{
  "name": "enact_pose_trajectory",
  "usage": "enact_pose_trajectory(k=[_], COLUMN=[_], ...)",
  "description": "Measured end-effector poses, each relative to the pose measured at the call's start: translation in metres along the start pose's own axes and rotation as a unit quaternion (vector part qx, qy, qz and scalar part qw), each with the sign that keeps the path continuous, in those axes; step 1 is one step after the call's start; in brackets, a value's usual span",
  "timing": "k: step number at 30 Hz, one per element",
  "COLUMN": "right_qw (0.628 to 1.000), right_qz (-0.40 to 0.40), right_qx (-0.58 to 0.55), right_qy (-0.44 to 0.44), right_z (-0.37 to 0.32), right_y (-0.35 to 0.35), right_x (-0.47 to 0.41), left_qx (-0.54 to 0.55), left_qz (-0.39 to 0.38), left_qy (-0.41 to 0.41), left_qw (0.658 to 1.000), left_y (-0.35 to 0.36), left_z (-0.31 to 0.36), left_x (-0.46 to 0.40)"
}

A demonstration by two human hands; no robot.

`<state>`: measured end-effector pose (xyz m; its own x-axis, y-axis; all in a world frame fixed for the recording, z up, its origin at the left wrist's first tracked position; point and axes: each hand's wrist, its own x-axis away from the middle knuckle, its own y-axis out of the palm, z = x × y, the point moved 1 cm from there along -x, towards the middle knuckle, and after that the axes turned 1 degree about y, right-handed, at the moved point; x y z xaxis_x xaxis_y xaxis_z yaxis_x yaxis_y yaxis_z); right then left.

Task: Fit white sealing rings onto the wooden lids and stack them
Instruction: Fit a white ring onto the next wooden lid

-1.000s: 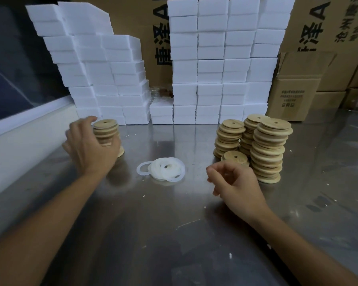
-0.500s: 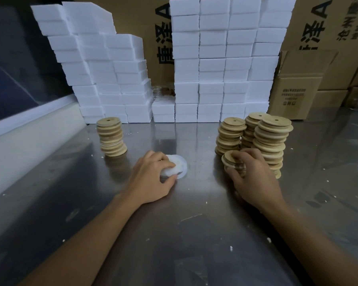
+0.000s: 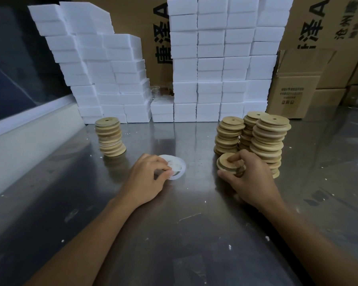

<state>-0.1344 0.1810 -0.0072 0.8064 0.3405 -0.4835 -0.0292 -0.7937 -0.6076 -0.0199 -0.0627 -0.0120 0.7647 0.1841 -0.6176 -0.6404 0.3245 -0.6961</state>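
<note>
A small heap of white sealing rings lies on the metal table at centre. My left hand rests on its near left side, fingertips pinching a ring at the heap's edge. On the right stand three tall stacks of bare wooden lids, with a short stack in front of them. My right hand grips the top lid of that short stack between thumb and fingers. A leaning stack of lids with white rings showing at their edges stands at the left.
White foam blocks are piled in a wall along the table's back edge, with cardboard boxes behind and to the right. A pale ledge borders the table on the left. White crumbs are scattered on the steel surface.
My left hand left the ringed stack and came down onto the ring heap. My right hand reached forward from a loose fist and took hold of the top lid of the short stack.
</note>
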Motion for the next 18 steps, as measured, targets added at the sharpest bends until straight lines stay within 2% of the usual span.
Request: enact_pose_trajectory(k=[10, 18], right_qw=[0.999, 0.999], right_qz=[-0.033, -0.032], right_qx=[-0.025, -0.037], right_qy=[0.031, 0.017], right_z=[-0.004, -0.007], right_y=[0.000, 0.002], right_x=[0.003, 0.005], left_qx=[-0.004, 0.012], left_qz=[0.012, 0.114], left_qy=[-0.010, -0.023], left_qw=[1.000, 0.993], left_y=[-0.002, -0.010], left_z=[0.005, 0.012], left_x=[0.001, 0.000])
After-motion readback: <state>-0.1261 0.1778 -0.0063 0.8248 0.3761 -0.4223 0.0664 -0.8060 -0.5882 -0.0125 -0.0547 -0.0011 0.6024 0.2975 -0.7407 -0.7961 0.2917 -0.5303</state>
